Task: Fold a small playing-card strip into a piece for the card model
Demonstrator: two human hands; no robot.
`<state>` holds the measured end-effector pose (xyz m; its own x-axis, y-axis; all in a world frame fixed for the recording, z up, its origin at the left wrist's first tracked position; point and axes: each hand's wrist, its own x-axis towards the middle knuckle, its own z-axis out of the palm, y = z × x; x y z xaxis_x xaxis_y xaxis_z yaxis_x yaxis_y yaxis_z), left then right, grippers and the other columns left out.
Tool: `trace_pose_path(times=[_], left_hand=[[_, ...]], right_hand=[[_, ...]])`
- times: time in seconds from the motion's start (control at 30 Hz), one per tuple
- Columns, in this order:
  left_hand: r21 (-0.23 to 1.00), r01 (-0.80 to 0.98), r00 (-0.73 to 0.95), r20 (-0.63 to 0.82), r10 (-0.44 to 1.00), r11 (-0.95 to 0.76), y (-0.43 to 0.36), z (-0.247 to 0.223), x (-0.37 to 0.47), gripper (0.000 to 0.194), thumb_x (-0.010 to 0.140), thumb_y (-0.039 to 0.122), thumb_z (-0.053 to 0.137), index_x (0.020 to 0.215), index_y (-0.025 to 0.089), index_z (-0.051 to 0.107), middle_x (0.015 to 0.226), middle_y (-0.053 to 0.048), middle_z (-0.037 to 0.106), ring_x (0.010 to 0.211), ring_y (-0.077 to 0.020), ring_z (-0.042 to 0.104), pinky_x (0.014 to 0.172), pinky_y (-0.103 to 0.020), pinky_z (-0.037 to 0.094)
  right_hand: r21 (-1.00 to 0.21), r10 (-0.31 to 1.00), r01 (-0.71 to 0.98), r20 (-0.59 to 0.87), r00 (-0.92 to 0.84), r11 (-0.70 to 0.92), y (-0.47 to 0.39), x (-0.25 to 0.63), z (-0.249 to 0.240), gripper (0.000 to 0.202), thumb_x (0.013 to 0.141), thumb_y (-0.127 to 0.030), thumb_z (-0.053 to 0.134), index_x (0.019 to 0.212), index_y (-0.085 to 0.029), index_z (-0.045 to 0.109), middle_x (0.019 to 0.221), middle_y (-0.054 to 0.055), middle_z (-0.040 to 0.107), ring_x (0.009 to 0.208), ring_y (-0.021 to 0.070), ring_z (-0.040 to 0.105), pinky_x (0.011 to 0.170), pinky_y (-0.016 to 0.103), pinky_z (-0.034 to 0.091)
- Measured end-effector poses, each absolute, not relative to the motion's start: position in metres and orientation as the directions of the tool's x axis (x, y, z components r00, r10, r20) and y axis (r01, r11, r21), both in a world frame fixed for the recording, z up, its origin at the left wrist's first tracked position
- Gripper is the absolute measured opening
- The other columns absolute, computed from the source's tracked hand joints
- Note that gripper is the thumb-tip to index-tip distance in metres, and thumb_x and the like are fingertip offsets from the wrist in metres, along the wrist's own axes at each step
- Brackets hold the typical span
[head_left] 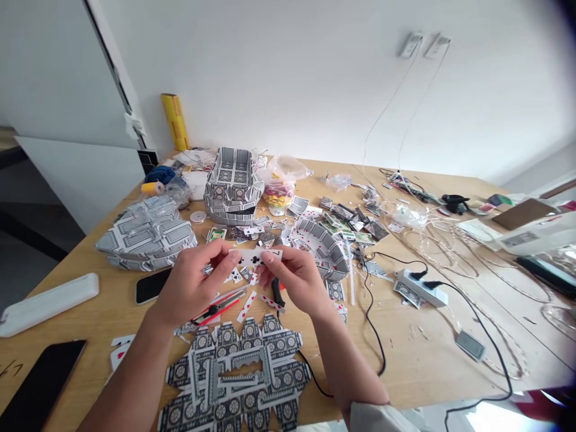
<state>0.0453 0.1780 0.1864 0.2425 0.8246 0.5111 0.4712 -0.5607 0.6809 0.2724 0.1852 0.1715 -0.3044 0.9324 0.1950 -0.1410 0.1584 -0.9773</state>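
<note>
While both hands are pinching the card [256, 258], left hand [191, 287] and right hand [294, 277] at opposite ends, it is looking light, thin, bendy, slippery; edge grip seems safest.

White card [256, 257] w/ black club pips; grey-black patterned card sheet [234, 378]; yellow roll [176, 121]; tan wood table [418, 354].

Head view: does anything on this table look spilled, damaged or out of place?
Yes. Loose playing cards and cut scraps lie scattered across the wooden table, and tangled cables sprawl to the right. Both the left hand and right hand hold one club card.
</note>
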Motion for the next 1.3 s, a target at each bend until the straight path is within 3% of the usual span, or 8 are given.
trace_pose_path(times=[0.23, 0.43, 0.57, 0.73, 0.9, 1.1, 1.3], left_hand=[[0.735, 0.419, 0.224, 0.486, 0.845, -0.533, 0.175, 0.183, 0.050, 0.033, 0.108, 0.036, 0.063, 0.080, 0.021, 0.069, 0.064, 0.004, 0.068, 0.057, -0.0108, 0.061, 0.055, -0.022, 0.047], [0.844, 0.278, 0.269, 0.390, 0.881, -0.459, 0.174, 0.182, 0.052, 0.022, 0.104, 0.040, 0.072, 0.111, 0.020, 0.079, 0.081, 0.000, 0.080, 0.070, -0.0137, 0.074, 0.064, -0.021, 0.060], [0.877, 0.212, 0.282, 0.367, 0.886, -0.431, 0.170, 0.183, 0.054, 0.017, 0.103, 0.036, 0.075, 0.108, 0.022, 0.084, 0.077, 0.001, 0.080, 0.065, -0.0111, 0.072, 0.062, -0.018, 0.060], [0.904, -0.021, 0.248, 0.418, 0.874, -0.426, 0.169, 0.179, 0.060, 0.016, 0.101, 0.026, 0.078, 0.112, 0.031, 0.089, 0.081, 0.001, 0.083, 0.065, -0.0101, 0.075, 0.064, -0.017, 0.064], [0.938, -0.156, 0.317, 0.343, 0.884, -0.308, 0.173, 0.179, 0.061, 0.020, 0.101, 0.025, 0.079, 0.116, 0.035, 0.089, 0.085, 0.000, 0.085, 0.068, -0.0111, 0.078, 0.065, -0.018, 0.066], [0.924, -0.136, 0.317, 0.382, 0.868, -0.357, 0.174, 0.180, 0.060, 0.016, 0.101, 0.023, 0.078, 0.107, 0.031, 0.090, 0.082, 0.000, 0.083, 0.067, -0.0106, 0.076, 0.065, -0.018, 0.065], [0.897, 0.017, 0.339, 0.411, 0.846, -0.442, 0.168, 0.181, 0.056, 0.017, 0.103, 0.022, 0.074, 0.110, 0.029, 0.088, 0.090, -0.001, 0.084, 0.070, -0.0121, 0.077, 0.063, -0.020, 0.063]], right_hand=[[-0.964, 0.953, -0.230, 0.190, -0.234, 0.135, 0.180, 0.274, 0.170, 0.026, 0.092, -0.051, 0.087, 0.097, -0.027, 0.080, 0.076, 0.003, 0.082, 0.061, 0.0191, 0.077, 0.057, 0.033, 0.066], [-0.954, 0.945, -0.270, 0.204, -0.257, 0.133, 0.174, 0.273, 0.168, 0.020, 0.091, -0.039, 0.089, 0.101, -0.024, 0.080, 0.078, 0.003, 0.084, 0.063, 0.0187, 0.080, 0.061, 0.032, 0.070], [-0.941, 0.933, -0.296, 0.247, -0.261, 0.166, 0.170, 0.272, 0.169, 0.019, 0.092, -0.034, 0.088, 0.105, -0.023, 0.080, 0.076, 0.002, 0.083, 0.062, 0.0177, 0.080, 0.061, 0.029, 0.070], [-0.918, 0.925, -0.338, 0.296, -0.240, 0.206, 0.168, 0.276, 0.173, 0.010, 0.094, -0.033, 0.087, 0.100, -0.026, 0.083, 0.077, 0.001, 0.083, 0.064, 0.0185, 0.081, 0.060, 0.029, 0.071], [-0.931, 0.918, -0.350, 0.221, -0.329, 0.099, 0.170, 0.282, 0.179, 0.018, 0.094, -0.040, 0.087, 0.103, -0.025, 0.085, 0.078, 0.003, 0.084, 0.065, 0.0193, 0.082, 0.062, 0.030, 0.071], [-0.938, 0.931, -0.337, 0.191, -0.311, 0.080, 0.166, 0.281, 0.182, 0.033, 0.092, -0.053, 0.087, 0.099, -0.021, 0.085, 0.079, 0.006, 0.084, 0.066, 0.0192, 0.082, 0.060, 0.029, 0.071], [-0.942, 0.946, -0.332, 0.144, -0.291, 0.042, 0.167, 0.279, 0.179, 0.021, 0.090, -0.039, 0.092, 0.093, -0.020, 0.082, 0.078, 0.005, 0.084, 0.066, 0.0185, 0.083, 0.065, 0.028, 0.072]])
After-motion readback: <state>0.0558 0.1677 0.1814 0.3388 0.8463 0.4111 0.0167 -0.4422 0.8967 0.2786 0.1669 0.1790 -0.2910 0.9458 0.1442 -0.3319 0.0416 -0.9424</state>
